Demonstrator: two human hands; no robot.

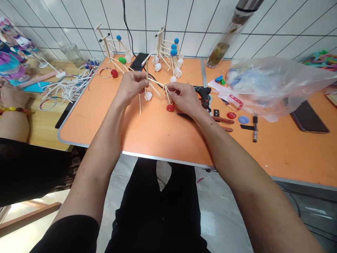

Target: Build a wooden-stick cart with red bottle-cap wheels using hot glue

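Note:
Between my hands, over the orange table, is a wooden stick frame [156, 81] of thin joined sticks. A white round piece [149, 96] hangs at its left part, and a red lump [170, 108] sits at the lower end of its right sticks. My left hand [133, 86] pinches the frame by its upright stick. With thumb and fingertips, my right hand [184, 98] holds the sticks above the red lump. Behind stand similar stick models, one with a green lump [122, 60] and another with blue balls [173, 52].
Right of my hands lie a black glue gun [204, 96], red-handled pliers [223, 120], a marker [255, 128], a plastic bag [271, 82] and a phone [310, 116]. A lidded glass bottle [219, 52] leans behind. Another person's arm [14, 105] rests at left near white cords [63, 86].

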